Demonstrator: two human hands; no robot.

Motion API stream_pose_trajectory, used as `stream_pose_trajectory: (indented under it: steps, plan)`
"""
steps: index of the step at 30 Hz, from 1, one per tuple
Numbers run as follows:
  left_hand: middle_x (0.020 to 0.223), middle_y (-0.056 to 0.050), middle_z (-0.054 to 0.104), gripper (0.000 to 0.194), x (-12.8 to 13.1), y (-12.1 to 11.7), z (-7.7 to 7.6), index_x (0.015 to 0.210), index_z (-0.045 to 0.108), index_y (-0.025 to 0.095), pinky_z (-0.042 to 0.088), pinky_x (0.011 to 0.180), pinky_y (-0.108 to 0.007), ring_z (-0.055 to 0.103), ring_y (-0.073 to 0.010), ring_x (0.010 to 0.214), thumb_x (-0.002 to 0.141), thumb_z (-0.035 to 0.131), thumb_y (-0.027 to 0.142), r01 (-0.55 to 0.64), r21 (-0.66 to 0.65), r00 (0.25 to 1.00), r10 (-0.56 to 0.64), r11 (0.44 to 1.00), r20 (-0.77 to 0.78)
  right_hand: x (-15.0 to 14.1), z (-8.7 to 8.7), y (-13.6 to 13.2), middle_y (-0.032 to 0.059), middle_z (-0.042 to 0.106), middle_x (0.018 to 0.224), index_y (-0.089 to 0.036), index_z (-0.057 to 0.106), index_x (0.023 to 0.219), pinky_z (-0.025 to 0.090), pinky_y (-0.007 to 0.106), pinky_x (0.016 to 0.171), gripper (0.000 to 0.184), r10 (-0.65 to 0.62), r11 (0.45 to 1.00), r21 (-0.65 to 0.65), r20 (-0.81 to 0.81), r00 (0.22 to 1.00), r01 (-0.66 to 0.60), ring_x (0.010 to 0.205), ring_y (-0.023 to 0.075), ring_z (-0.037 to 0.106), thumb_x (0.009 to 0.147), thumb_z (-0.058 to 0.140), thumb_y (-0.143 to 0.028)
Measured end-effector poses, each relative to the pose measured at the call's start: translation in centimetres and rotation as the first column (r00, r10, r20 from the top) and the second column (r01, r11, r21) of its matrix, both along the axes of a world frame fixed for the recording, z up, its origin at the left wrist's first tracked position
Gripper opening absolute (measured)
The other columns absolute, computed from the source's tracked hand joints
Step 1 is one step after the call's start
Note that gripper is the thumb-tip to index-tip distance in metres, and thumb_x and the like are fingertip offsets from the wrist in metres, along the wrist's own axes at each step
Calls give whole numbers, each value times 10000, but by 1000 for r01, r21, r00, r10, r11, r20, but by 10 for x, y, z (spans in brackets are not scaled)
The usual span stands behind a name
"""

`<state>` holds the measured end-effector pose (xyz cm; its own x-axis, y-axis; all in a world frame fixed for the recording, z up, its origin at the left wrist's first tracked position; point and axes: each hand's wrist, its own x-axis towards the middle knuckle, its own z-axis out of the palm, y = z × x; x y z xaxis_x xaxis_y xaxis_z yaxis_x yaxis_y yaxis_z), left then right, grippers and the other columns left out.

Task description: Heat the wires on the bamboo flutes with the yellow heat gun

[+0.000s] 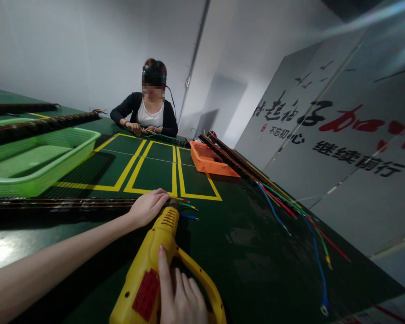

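Observation:
My right hand (182, 297) is wrapped round the handle of a yellow heat gun (155, 252), its index finger lying along the body. The gun's dark nozzle points away from me, at the end of a long dark strip (64, 204) on the table. At that end my left hand (149, 207) is closed over the wires, palm down, its fingertips partly hidden behind the nozzle. Red, green and blue wires (188, 205) with lugs stick out to the right, just beyond the nozzle. Whether the nozzle touches them I cannot tell.
A green basket (54, 180) stands at left with a dark strip across it. An orange basket (212, 166) is at far right, beside strips with long coloured wires (310, 234). Yellow tape outlines (151, 166) mark the green table. Opposite, a co-worker (151, 108) handles wires.

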<state>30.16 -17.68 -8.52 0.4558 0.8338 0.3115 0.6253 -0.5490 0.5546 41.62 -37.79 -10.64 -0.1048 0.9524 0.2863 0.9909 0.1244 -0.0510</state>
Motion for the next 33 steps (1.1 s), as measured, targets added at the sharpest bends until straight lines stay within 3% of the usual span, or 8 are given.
stream_pose_trajectory:
  steps: [5, 9, 12, 17, 24, 28, 33]
  plan:
    - [1138, -89, 567, 421, -4, 0, 0, 1079, 592, 157, 440, 922, -342, 554, -201, 1017, 967, 251, 378, 108, 252, 992, -87, 962, -93, 21, 15, 2, 155, 648, 1061, -145, 241, 1462, 527, 473, 797, 1320, -2, 995, -100, -79, 997, -6, 915, 343, 639, 393, 707, -765]
    - [1157, -79, 563, 329, -17, 5, 14, 1135, 552, 179, 474, 867, -350, 571, -212, 1018, 951, 320, 320, 82, 356, 976, -3, 931, -217, 38, 12, 3, 144, 651, 1073, -177, 188, 1475, 529, 470, 782, 1364, -58, 996, -73, -83, 995, 52, 915, 351, 638, 362, 734, -747]
    - [1078, -66, 597, 320, -34, 10, 18, 1063, 591, 187, 487, 801, -335, 600, -221, 961, 938, 346, 351, 21, 310, 954, 73, 950, -289, 44, 1, 2, 155, 647, 1082, -170, 141, 1480, 532, 492, 762, 1414, -42, 999, -12, -61, 997, 41, 906, 365, 639, 342, 709, -787]
    - [948, -40, 609, 402, -56, 9, 1, 921, 606, 199, 463, 675, -283, 619, -190, 822, 959, 264, 407, -15, 178, 950, 70, 984, -306, 38, -10, 1, 177, 656, 1007, -126, 99, 1479, 531, 509, 733, 1377, -28, 991, 130, -35, 999, 33, 856, 366, 645, 428, 588, -868]
    - [958, -18, 576, 309, -55, 3, -3, 916, 546, 210, 439, 663, -275, 603, -168, 793, 959, 300, 392, -48, 229, 963, 106, 972, -249, 7, -17, 6, 210, 642, 921, -84, 214, 1451, 513, 531, 673, 1367, -11, 968, 251, 7, 1000, 9, 760, 382, 636, 424, 391, -968]
    - [952, -34, 555, 269, -51, -1, -5, 939, 507, 190, 450, 705, -294, 590, -175, 808, 969, 279, 330, -57, 304, 948, 147, 951, -284, -6, -22, 7, 203, 634, 896, -97, 195, 1460, 507, 529, 647, 1258, -3, 952, 305, -8, 1000, 5, 731, 371, 634, 540, 266, -951]
    - [938, -56, 531, 246, -45, -2, -13, 957, 474, 163, 455, 756, -311, 565, -183, 838, 967, 244, 248, -73, 344, 942, 178, 936, -283, -14, -18, 6, 170, 641, 850, -130, 112, 1484, 525, 499, 615, 870, -25, 938, 346, 20, 999, 16, 693, 332, 641, 838, 313, -676]
